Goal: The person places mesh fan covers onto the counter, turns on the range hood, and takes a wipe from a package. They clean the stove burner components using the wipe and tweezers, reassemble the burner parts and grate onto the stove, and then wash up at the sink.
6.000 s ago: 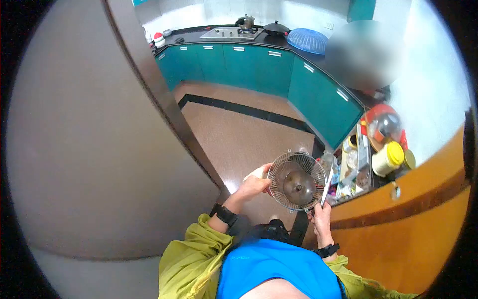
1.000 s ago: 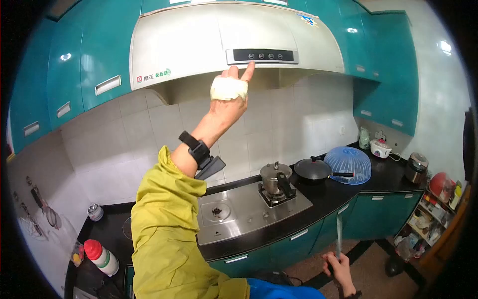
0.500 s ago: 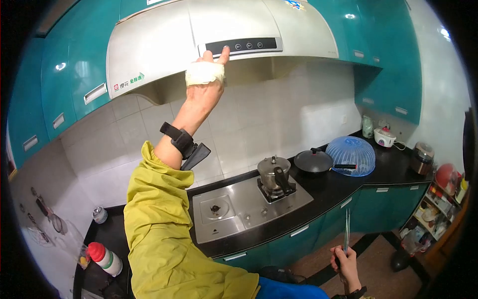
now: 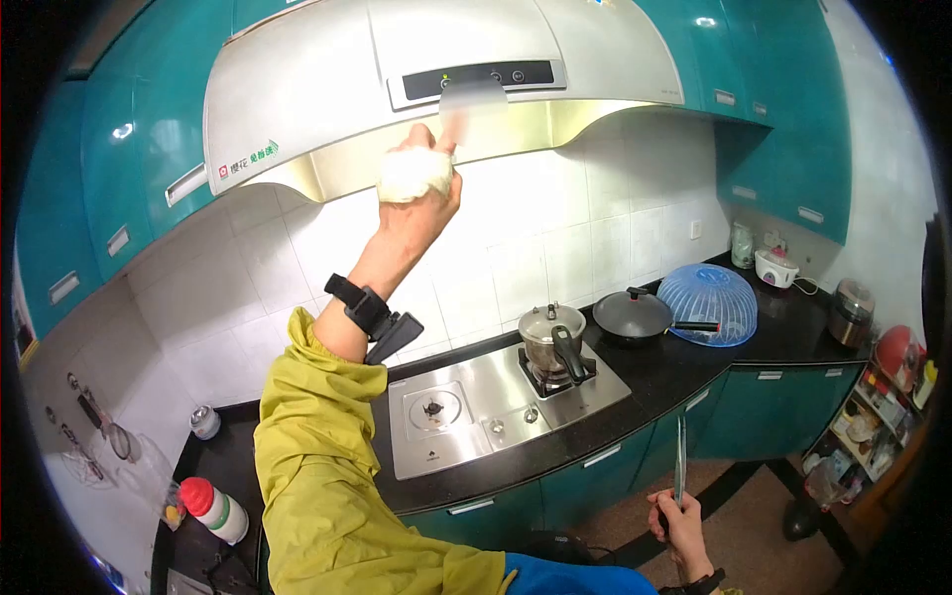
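Note:
My left hand (image 4: 421,178), with a white wrap over its back and a black strap on the wrist, is raised in front of the range hood (image 4: 297,89). Its index finger points up just below the control panel (image 4: 476,79), the other fingers are bent, and nothing is held. A grey blurred patch covers the fingertip, so contact cannot be made out. A small green light glows on the panel. Low on the right, my right hand (image 4: 679,526) is closed around a long thin metal utensil (image 4: 680,461) pointing upward, seen nearly edge-on; its exact kind is unclear.
A pressure cooker (image 4: 548,337) stands on the right burner of the gas stove (image 4: 476,421). Right of it are a lidded wok (image 4: 632,315) and a blue mesh food cover (image 4: 709,305). A red-capped bottle (image 4: 215,511) stands at left. Teal cabinets (image 4: 149,149) flank the hood.
The hood's light has come on, brightening its underside and the wall tiles. My left index fingertip has dropped slightly off the panel buttons. My right hand still grips the utensil, nearly unmoved.

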The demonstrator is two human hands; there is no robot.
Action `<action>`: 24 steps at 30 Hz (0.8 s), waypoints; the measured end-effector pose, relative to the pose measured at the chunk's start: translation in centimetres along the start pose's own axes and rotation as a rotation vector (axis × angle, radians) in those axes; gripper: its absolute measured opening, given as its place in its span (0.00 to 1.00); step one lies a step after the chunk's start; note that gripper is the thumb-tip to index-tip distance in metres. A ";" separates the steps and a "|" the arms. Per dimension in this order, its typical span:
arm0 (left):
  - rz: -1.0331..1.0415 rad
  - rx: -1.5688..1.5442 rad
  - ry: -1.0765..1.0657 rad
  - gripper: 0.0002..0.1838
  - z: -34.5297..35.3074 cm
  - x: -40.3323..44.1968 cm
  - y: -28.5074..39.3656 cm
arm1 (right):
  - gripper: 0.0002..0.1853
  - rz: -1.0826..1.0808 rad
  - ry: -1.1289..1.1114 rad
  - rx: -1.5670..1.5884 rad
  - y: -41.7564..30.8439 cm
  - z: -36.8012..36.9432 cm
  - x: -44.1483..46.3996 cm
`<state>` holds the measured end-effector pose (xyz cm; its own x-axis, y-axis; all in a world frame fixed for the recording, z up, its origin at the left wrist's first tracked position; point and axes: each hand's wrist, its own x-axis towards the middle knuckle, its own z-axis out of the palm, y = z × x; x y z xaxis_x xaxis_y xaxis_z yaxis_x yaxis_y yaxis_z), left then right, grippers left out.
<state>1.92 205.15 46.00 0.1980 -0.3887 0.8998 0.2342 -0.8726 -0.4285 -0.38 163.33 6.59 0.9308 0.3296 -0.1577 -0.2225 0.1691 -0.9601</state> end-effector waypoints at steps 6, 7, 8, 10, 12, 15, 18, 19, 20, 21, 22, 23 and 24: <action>0.094 -0.035 0.007 0.40 2.5 1.0 2.9 | 0.13 -0.037 0.017 0.002 -0.6 -0.7 1.4; 0.100 -0.052 0.024 0.39 3.1 1.4 3.2 | 0.13 -0.033 0.017 -0.002 -0.8 -0.5 1.8; 0.098 -0.081 0.028 0.33 4.3 1.5 3.5 | 0.14 -0.086 -0.002 -0.022 -1.0 -0.1 2.1; 0.118 -0.092 0.017 0.28 6.5 0.7 4.2 | 0.15 -0.159 0.002 -0.040 -0.3 -0.2 2.5; -0.001 -0.350 -0.240 0.19 9.1 -6.1 8.3 | 0.14 -0.078 0.074 -0.078 0.1 0.1 1.7; -0.310 -0.524 -0.812 0.12 12.0 -16.8 13.4 | 0.11 -0.035 0.153 0.024 2.9 -1.2 1.4; -0.411 -0.733 -1.083 0.12 18.4 -31.7 17.6 | 0.11 0.023 0.248 -0.018 4.7 -2.5 1.8; -0.437 -0.784 -1.133 0.12 20.1 -36.9 18.4 | 0.11 0.034 0.254 -0.025 4.6 -2.4 1.9; -0.543 -0.652 -1.205 0.13 21.2 -41.0 19.6 | 0.11 0.081 0.290 -0.050 4.4 -1.9 1.9; -0.597 -0.719 -1.294 0.17 22.5 -43.8 19.9 | 0.11 0.127 0.328 -0.072 4.6 -1.4 2.2; -0.627 -0.737 -1.308 0.19 23.1 -45.9 19.8 | 0.11 0.144 0.345 -0.077 4.9 -0.4 2.4; -0.658 -0.758 -1.320 0.21 23.9 -47.7 20.3 | 0.12 0.139 0.350 -0.052 5.1 0.1 2.9; -0.665 -0.779 -1.329 0.21 24.4 -48.2 20.8 | 0.12 0.129 0.352 -0.035 5.0 0.4 3.6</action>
<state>20.49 212.98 -8.27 0.9726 0.2305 0.0313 0.1879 -0.8576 0.4788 1.72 165.69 1.35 0.9397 0.0056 -0.3420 -0.3404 0.1136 -0.9334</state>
